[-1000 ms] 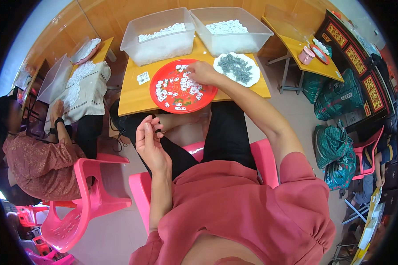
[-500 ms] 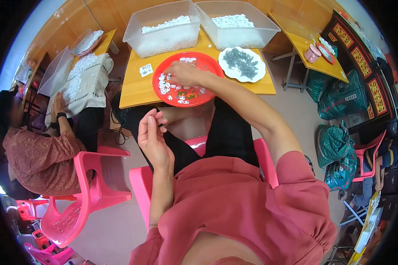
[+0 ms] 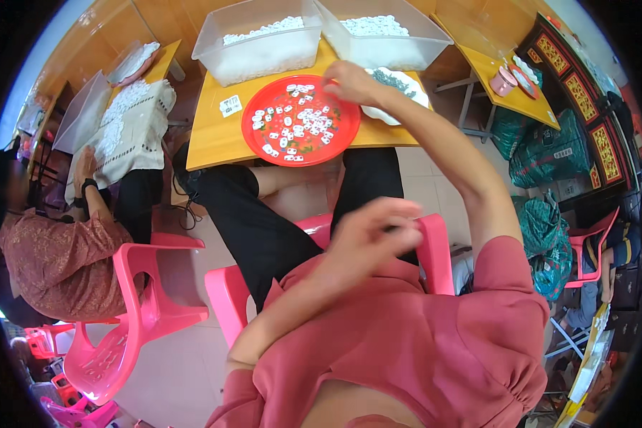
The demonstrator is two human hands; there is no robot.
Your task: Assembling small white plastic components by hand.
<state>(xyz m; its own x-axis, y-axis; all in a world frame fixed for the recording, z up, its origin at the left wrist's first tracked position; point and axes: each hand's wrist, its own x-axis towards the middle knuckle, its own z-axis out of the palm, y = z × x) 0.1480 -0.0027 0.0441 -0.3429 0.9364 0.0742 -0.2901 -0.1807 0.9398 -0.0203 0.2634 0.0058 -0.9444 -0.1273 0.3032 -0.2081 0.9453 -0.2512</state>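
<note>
My right hand point(image 3: 351, 84) is over the right rim of a round red tray point(image 3: 253, 148), beside a scalloped white plate point(image 3: 417, 98) of thin grey metal pieces point(image 3: 394, 80). Its fingers curl downward; whatever they hold is hidden. Many small white plastic pieces with dark holes point(image 3: 314, 123) are spread across the tray, some in clusters. My left hand point(image 3: 378, 232) is raised above my lap and smeared by motion. A dark spot shows between its fingers and thumb, too blurred to name.
Two clear bins point(image 3: 264, 60) of white pieces stand at the table's back. A small printed card point(image 3: 230, 106) lies on the yellow table point(image 3: 214, 135). At left, a person point(image 3: 64, 257) sits on a pink chair point(image 3: 139, 321). Green sacks point(image 3: 549, 157) stand at right.
My right hand has moved from inside the red tray toward the white plate, uncovering the pieces in the tray's middle. My left hand has swung rightward across my lap.
</note>
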